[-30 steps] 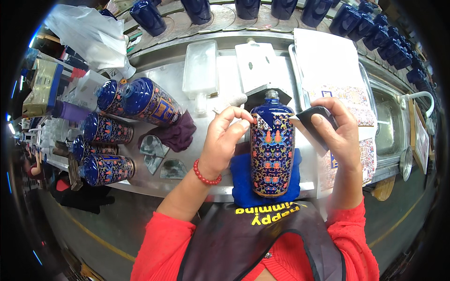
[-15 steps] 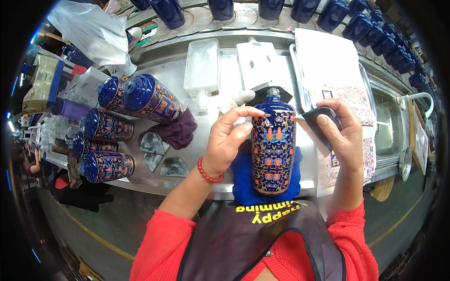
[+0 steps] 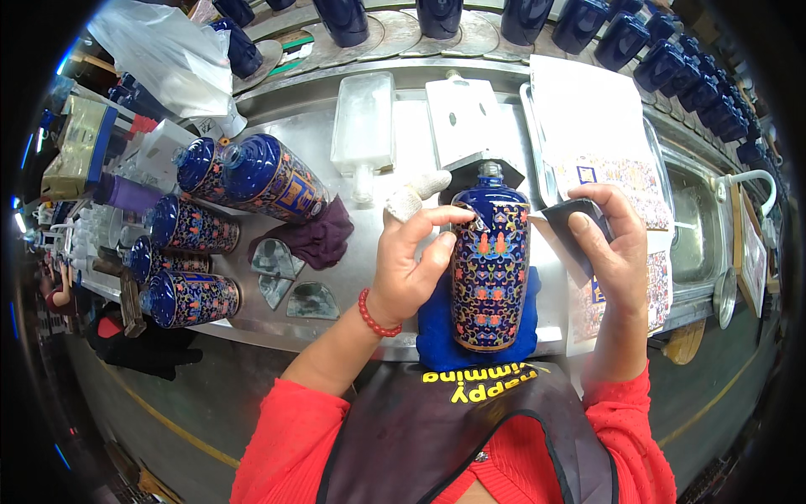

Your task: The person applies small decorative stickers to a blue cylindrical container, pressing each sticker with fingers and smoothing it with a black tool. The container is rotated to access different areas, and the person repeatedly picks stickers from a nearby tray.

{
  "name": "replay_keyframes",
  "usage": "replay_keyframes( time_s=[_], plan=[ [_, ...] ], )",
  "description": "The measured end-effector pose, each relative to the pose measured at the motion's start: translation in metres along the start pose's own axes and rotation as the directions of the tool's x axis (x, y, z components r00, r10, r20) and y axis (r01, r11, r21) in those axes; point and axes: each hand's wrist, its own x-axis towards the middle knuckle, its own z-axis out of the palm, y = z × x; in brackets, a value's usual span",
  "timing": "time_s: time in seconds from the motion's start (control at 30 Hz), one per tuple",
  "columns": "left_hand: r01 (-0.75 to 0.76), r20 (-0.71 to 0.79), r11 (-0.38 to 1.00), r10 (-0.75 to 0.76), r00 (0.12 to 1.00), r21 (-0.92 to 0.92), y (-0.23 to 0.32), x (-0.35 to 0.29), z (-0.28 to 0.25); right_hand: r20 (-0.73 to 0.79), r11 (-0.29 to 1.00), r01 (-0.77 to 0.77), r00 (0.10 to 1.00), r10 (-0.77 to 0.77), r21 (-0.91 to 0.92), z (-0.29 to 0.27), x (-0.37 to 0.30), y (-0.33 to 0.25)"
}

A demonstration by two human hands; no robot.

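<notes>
A dark blue bottle [image 3: 490, 277] with a colourful floral pattern lies on a folded blue cloth [image 3: 431, 332], its clear neck pointing away from me. The index fingertip of my left hand [image 3: 409, 265] touches the pattern's upper left edge, where a small piece looks lifted or creased. Its thumb is apart from that finger and close to the bottle's side. Between thumb and fingers, my right hand [image 3: 617, 244] grips a thin, dark, flat scraper [image 3: 579, 231] just right of the bottle. A whitish finger-shaped glove or cover [image 3: 411, 197] lies beyond my left hand.
Several patterned bottles [image 3: 277, 189] lie at left by a purple cloth [image 3: 315, 235] and dark flat pieces [image 3: 311, 300]. Printed floral sheets [image 3: 621, 189] are at right, beside a sink [image 3: 697, 244]. A clear glass bottle [image 3: 363, 122] lies behind; plain blue bottles [image 3: 441, 17] line a conveyor.
My left fingertip has moved slightly down the bottle's shoulder toward me. The plain blue bottles on the conveyor have shifted right. My right hand still holds the scraper in nearly the same place.
</notes>
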Motion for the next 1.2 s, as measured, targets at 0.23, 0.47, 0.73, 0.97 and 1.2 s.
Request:
replay_keyframes(
  time_s=[0.23, 0.47, 0.73, 0.97, 1.2],
  plan=[
    [-0.448, 0.145, 0.675, 0.457, 0.877, 0.586, -0.013, -0.001, -0.013, 0.002, 0.999, -0.02, 1.0, 0.02, 0.048, 0.0, -0.001, 0.001],
    [-0.475, 0.147, 0.684, 0.481, 0.864, 0.553, -0.005, 0.027, -0.02, 0.015, 0.998, -0.015, 1.0, 0.014, 0.054, 0.002, -0.002, -0.004],
    [-0.602, 0.278, 0.633, 0.54, 0.794, 0.487, -0.001, 0.056, -0.022, 0.008, 1.0, -0.015, 1.0, 0.015, 0.026, 0.0, -0.005, -0.006],
    [-0.609, 0.315, 0.617, 0.525, 0.79, 0.499, -0.005, 0.057, -0.022, 0.009, 0.999, 0.048, 0.999, -0.048, -0.011, 0.005, -0.007, -0.011],
    [-0.559, 0.257, 0.695, 0.498, 0.828, 0.452, -0.01, 0.056, -0.016, 0.148, 0.849, 0.476, 0.879, -0.453, -0.229, 0.022, -0.018, -0.025]
  ],
)
